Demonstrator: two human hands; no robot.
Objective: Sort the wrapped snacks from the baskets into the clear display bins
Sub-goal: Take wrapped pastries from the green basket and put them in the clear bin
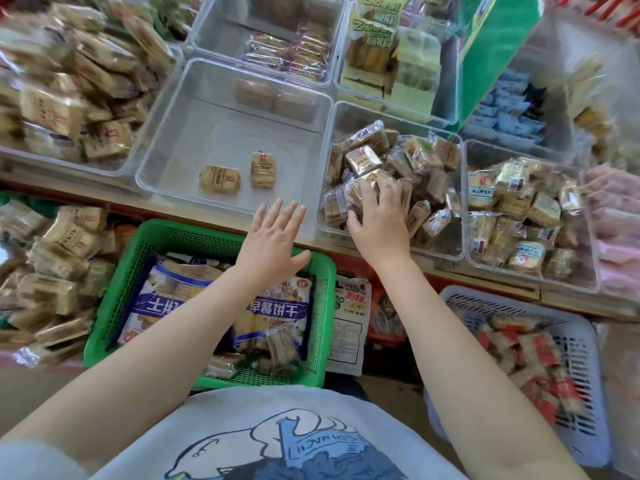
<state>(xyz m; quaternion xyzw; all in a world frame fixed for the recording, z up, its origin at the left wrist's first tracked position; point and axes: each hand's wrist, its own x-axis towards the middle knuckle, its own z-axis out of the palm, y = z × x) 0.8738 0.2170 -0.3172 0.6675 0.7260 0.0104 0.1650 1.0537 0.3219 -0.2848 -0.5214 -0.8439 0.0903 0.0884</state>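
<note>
Judging by how the bins lie, the sorting is partway through. The middle bin (180, 133) on the counter (69, 192) is nearly bare, with two tan packets (239, 176) on its floor and a couple more showing through its far wall. The bin to its right (457, 251) is heaped with clear-wrapped brown snacks (391, 157), and the one beyond it (588, 282) holds a mixed lot of pale and tan packets. The far bins carry pink-wrapped bars (287, 51) and yellow-green packs (377, 46).

The right hand (379, 216) lies on the near side of the heap, fingers curled over the wrappers; whether it grasps one packet or only presses on the pile I cannot tell. The left hand (273, 237) hovers released, fingers straight and spread, above the near rim of the bare bin and the far edge of the green basket (110, 289), holding nothing.

Plenty is left. The green basket holds a large blue-and-white biscuit bag (194, 306) and loose small packets (270, 348) near its front. The lavender basket (581, 341) on the right is well stocked with red-and-white snacks (530, 355).

Around these, loose tan packets pile up at far left, both on the counter (69, 81) and below it (52, 271). A white bag (349, 317) is wedged between the baskets. A green board (491, 46) slants over the far right bins and may hinder reaching them. The big bag covers much of the green basket, so packets beneath it probably need it shifted.
</note>
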